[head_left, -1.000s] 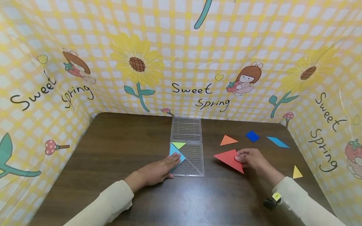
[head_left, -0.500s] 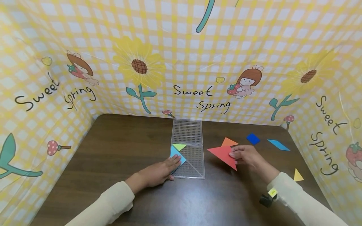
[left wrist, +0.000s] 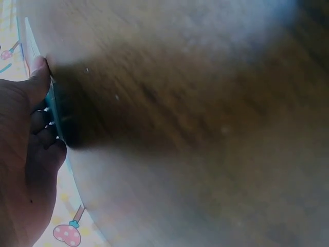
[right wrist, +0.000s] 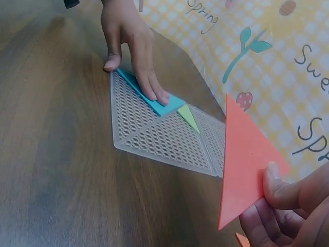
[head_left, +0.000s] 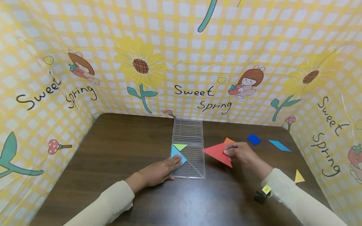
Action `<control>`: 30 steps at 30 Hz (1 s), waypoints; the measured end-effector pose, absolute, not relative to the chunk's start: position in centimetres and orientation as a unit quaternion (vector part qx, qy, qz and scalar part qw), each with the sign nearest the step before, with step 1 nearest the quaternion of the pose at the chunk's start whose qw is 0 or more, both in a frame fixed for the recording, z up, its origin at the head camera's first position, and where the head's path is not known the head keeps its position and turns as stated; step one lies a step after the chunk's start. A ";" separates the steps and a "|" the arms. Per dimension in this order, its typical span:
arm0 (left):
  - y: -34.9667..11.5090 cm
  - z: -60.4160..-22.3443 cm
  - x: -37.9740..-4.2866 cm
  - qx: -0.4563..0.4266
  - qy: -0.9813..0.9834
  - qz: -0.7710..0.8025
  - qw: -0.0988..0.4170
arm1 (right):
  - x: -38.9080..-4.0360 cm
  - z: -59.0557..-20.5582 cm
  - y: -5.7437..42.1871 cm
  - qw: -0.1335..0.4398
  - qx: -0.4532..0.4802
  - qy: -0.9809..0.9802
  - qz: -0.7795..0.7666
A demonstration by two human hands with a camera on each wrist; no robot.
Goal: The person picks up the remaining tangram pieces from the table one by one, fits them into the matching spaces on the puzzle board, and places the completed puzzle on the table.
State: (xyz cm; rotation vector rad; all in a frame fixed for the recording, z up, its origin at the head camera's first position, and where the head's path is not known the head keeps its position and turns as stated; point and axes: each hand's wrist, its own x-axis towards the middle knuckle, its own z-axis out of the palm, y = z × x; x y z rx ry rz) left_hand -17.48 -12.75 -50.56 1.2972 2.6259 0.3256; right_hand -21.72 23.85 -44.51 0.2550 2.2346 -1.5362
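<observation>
My right hand [head_left: 240,153] pinches a large red tangram triangle [head_left: 217,153] between thumb and fingers, held up over the table just right of a clear grid-patterned case [head_left: 195,155]. In the right wrist view the red triangle [right wrist: 249,164] stands tilted, with the thumb on its face. The left hand [head_left: 158,171] lies with straight fingers on a large light-blue triangle [head_left: 174,152] at the left side of the case's near half. Its thumb touches the case's near corner. A small green triangle [head_left: 180,147] sits at that half's far left corner.
Right of the case, an orange triangle [head_left: 229,140] is partly covered by the red one. Beyond it lie a dark-blue square [head_left: 254,139], a blue parallelogram [head_left: 280,145] and a yellow triangle [head_left: 299,176]. Checked cloth [head_left: 192,62] walls off the table's back and sides.
The right hand has carried the red triangle leftward toward the case, and it now overlaps the orange triangle in the head view. The left hand stays on the light-blue triangle.
</observation>
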 end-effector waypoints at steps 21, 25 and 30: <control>-13.1 -50.7 -17.9 0.434 0.878 0.166 0.116 | -22.2 -44.9 18.2 0.228 0.065 0.799 -0.553; -13.1 -50.7 -18.3 0.432 0.875 0.185 0.120 | -22.2 -45.1 17.3 0.224 0.066 0.804 -0.547; -13.0 -50.7 -18.6 0.425 0.876 0.187 0.126 | -22.2 -45.3 16.3 0.215 0.058 0.813 -0.538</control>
